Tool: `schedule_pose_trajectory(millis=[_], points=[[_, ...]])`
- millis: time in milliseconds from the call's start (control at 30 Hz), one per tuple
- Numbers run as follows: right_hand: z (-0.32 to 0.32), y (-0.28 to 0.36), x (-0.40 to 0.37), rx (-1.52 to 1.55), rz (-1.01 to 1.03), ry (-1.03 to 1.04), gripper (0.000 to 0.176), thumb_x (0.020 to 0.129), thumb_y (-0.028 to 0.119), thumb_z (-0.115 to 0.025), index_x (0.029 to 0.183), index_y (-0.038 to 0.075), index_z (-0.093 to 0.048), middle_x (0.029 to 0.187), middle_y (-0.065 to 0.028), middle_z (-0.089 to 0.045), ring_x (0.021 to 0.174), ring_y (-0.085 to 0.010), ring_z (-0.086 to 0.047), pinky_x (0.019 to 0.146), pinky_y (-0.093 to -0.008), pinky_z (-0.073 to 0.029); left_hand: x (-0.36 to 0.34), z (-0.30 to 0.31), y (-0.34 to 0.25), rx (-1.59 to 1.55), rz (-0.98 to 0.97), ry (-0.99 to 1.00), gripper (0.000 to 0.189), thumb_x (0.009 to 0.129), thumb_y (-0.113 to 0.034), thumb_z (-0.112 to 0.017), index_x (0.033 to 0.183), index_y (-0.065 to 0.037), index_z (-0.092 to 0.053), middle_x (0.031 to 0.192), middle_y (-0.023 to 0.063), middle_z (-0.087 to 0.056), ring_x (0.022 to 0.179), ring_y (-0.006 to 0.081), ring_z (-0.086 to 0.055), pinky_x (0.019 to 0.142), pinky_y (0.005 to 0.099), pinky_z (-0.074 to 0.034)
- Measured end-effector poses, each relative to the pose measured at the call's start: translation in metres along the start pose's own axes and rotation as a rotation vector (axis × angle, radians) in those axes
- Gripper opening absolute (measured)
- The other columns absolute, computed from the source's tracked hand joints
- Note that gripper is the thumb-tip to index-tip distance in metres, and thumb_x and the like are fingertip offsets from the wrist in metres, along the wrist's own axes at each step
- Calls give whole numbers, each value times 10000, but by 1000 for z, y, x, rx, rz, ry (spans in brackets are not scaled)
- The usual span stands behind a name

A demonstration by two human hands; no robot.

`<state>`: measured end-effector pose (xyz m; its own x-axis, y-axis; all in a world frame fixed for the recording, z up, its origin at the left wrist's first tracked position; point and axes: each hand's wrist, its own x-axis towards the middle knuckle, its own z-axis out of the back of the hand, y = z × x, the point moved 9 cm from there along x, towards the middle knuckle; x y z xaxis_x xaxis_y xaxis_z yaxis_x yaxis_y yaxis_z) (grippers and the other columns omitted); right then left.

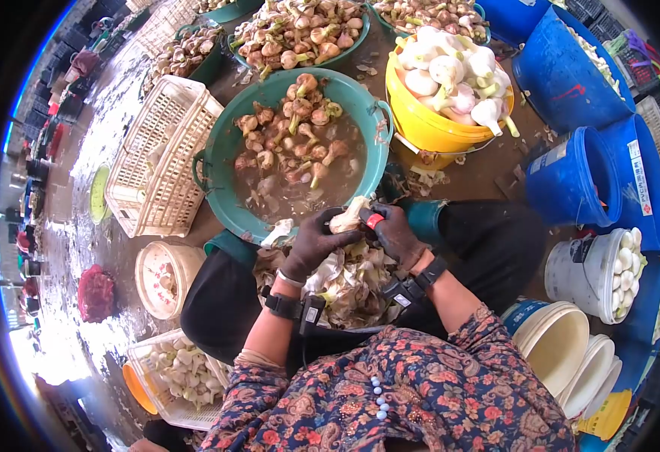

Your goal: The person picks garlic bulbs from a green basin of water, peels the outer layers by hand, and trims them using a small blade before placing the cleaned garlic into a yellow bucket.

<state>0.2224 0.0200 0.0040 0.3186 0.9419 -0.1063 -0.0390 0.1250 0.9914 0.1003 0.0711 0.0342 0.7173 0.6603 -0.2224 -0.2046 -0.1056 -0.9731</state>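
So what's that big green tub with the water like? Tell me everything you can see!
The green tub is round and wide, looks like plastic, and has a loop handle on each side. It stands upright in front of the person. Murky brown water lies inside, with unpeeled garlic bulbs heaped partly above it. The gloved hands partly hide its near rim.

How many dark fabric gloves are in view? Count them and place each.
2: one on the left hand, which holds a pale garlic bulb; one on the right hand, at the same bulb's other side. Others may be hidden in the blurred background.
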Motion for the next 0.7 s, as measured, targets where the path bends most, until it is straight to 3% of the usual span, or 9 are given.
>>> schedule_pose_trajectory(millis=[67,167,267,333,367,433,467,533,700], points=[[-5,-28,-5,237,-246,27,340,905,320,-540,1059,26,-612,900,25,-624,788,-94,-594,652,-250,-464,0,-5,23,-208,56,-23,494,740,-125,-739,1155,36,-526,1034,89,-612,921,125,-572,805,267,-478],[-25,-45,-14,433,-335,141,412,917,359,-502,1197,58,-525,985,1,-613,823,-91,-595,670,-240,-483,-4,-16,39,-348,41,-113,556,742,-104,-732,1213,27,-468,1100,88,-576,959,142,-556,839,279,-459],[-35,-29,-35,884,-593,116,410,909,408,-514,1104,58,-604,850,-12,-607,713,-73,-545,608,-234,-444,-4,-18,44,-320,-2,-87,635,711,-110,-759,1248,16,-442,1125,86,-566,1016,177,-545,875,308,-445],[-18,-32,-34,694,-544,145,378,927,382,-489,1110,66,-585,902,-13,-609,733,-97,-561,659,-225,-450,-16,6,11,316,-328,-333,740,679,-123,-784,1300,-9,-399,1153,96,-562,1067,218,-536,909,325,-430],[-18,-42,-19,444,-284,295,365,934,378,-474,1092,67,-581,896,-14,-605,720,-100,-561,678,-219,-446,-21,9,-17,440,-369,-401,684,662,-125,-792,1263,-40,-476,1133,106,-589,1058,228,-557,915,325,-432],[-26,-46,-15,123,44,412,324,951,357,-450,1003,66,-583,867,5,-582,710,-78,-537,687,-198,-426,-17,4,-10,446,-318,-174,596,668,-110,-783,1204,-44,-532,1112,108,-604,1028,219,-574,895,317,-445],[-28,-53,-15,124,41,415,324,951,357,-450,1003,66,-583,867,5,-582,710,-78,-537,687,-198,-426,-17,-10,-1,446,-267,52,511,674,-96,-775,1146,-47,-587,1091,111,-619,997,211,-591,875,310,-458],[-48,-78,-23,674,-412,531,327,952,346,-455,1005,48,-580,874,4,-577,772,-76,-537,693,-217,-433,-18,-8,5,432,-269,-50,327,713,-73,-741,1026,-41,-653,982,109,-659,886,186,-631,786,292,-490],[-34,-37,-24,222,-353,475,352,886,280,-589,1102,4,-549,1012,-36,-598,914,-97,-548,791,-250,-456,-19,10,31,254,-90,-280,198,808,-81,-658,992,-11,-656,826,108,-668,736,147,-622,671,279,-487]])
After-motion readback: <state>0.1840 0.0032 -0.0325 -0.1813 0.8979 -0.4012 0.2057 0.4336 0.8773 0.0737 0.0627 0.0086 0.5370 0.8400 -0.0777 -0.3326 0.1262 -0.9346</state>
